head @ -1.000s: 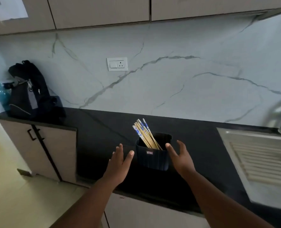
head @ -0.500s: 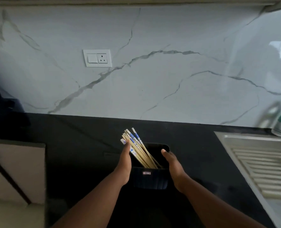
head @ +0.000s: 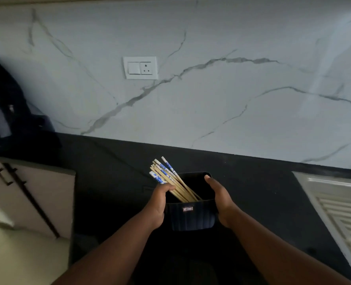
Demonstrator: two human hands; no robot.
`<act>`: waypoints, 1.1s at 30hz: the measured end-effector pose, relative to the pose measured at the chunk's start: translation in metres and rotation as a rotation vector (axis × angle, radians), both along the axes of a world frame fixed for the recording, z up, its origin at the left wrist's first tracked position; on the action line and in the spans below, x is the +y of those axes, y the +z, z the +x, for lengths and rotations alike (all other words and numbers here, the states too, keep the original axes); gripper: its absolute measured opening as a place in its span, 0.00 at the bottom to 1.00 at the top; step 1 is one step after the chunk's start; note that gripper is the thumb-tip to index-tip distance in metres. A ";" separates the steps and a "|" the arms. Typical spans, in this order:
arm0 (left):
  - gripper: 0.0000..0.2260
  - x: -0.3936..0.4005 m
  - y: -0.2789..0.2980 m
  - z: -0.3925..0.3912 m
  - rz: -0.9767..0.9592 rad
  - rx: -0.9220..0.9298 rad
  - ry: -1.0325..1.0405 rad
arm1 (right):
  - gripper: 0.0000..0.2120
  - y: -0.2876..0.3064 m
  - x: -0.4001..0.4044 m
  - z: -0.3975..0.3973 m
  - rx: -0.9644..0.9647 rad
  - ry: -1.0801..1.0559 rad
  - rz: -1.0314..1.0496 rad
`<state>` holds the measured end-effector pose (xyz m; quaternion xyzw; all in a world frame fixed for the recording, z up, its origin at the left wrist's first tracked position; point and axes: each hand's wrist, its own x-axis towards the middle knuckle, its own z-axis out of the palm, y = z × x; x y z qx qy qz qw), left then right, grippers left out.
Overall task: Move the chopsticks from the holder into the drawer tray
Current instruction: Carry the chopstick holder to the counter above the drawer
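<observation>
A dark rectangular holder stands on the black countertop. Several wooden chopsticks with blue-and-white tops lean out of it toward the upper left. My left hand grips the holder's left side, with the thumb over the rim against the chopsticks. My right hand clasps the holder's right side, fingers along its wall. No drawer or tray is in view.
A steel sink drainboard lies at the right. A dark backpack sits on the counter at far left against the marble wall. A cabinet door with a black handle is at lower left. A wall socket is above.
Both hands closed in from open at either side and now grip the holder. The view dropped and shifted closer to the counter.
</observation>
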<state>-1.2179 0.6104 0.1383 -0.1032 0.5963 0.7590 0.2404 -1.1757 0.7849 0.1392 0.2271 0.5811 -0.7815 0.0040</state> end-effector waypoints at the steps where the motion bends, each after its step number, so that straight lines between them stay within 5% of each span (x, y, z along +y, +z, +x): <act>1: 0.22 -0.005 0.002 0.005 0.009 -0.007 0.034 | 0.23 0.001 -0.003 -0.002 0.011 0.039 -0.021; 5: 0.28 -0.032 0.009 0.031 0.046 -0.048 0.221 | 0.25 0.004 -0.025 -0.004 0.021 0.229 -0.050; 9: 0.13 -0.063 0.013 0.080 0.152 -0.022 0.435 | 0.28 0.004 -0.060 0.003 0.027 0.440 -0.072; 16: 0.15 -0.136 0.042 0.207 0.120 0.084 0.792 | 0.24 0.010 -0.155 0.057 -0.007 0.847 -0.130; 23: 0.19 -0.205 0.023 0.370 0.117 0.125 1.107 | 0.24 0.000 -0.255 0.164 0.088 1.391 0.113; 33: 0.19 -0.257 -0.037 0.632 0.012 -0.006 1.433 | 0.29 -0.043 -0.373 0.395 -0.107 1.869 0.399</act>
